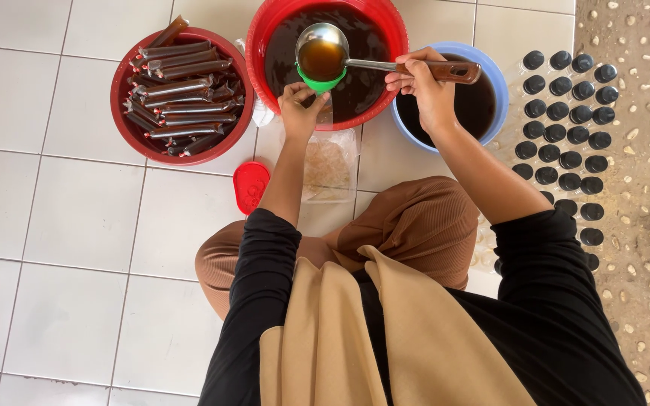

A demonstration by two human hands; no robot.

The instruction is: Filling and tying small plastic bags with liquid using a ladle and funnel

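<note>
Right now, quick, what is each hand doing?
Left hand: closed around something just under the green funnel; what exactly is hidden.
Right hand: closed on the handle of the ladle, which is full of dark liquid.

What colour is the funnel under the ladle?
Bright green; the funnel sits just below the ladle over the red basin, seen in the head view.

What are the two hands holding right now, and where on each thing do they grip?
The right hand grips the ladle by its brown handle end. The left hand holds the green funnel from below; the exact spot is hidden.
</note>
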